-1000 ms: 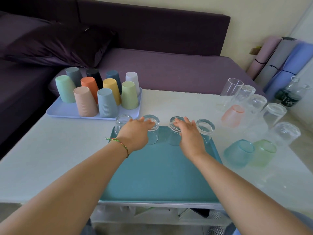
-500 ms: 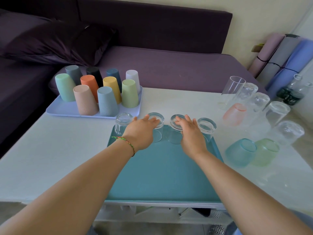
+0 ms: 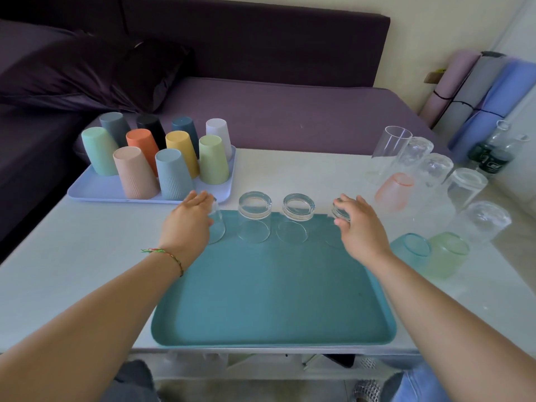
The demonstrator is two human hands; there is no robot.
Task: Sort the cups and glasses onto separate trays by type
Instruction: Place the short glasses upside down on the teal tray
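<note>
A teal tray (image 3: 272, 291) lies in front of me with a row of clear glasses upside down along its far edge. My left hand (image 3: 188, 224) curls around the leftmost glass (image 3: 218, 227). My right hand (image 3: 358, 227) has its fingers on the rightmost glass (image 3: 340, 213), mostly hidden by the hand. The two middle glasses (image 3: 254, 216) (image 3: 296, 217) stand free. A lavender tray (image 3: 95, 190) at the back left holds several coloured plastic cups (image 3: 174, 172), all upside down.
On the white table (image 3: 72, 256) to the right stand several loose glasses: a tall clear one (image 3: 391, 146), a pink one (image 3: 394, 190), a blue one (image 3: 412, 250), a green one (image 3: 446, 253). Behind are a purple sofa (image 3: 275, 111), rolled mats (image 3: 478, 91) and bottles (image 3: 493, 155).
Both hands have left the two middle glasses and moved apart, the left one to the leftmost glass and the right one to the rightmost glass.
</note>
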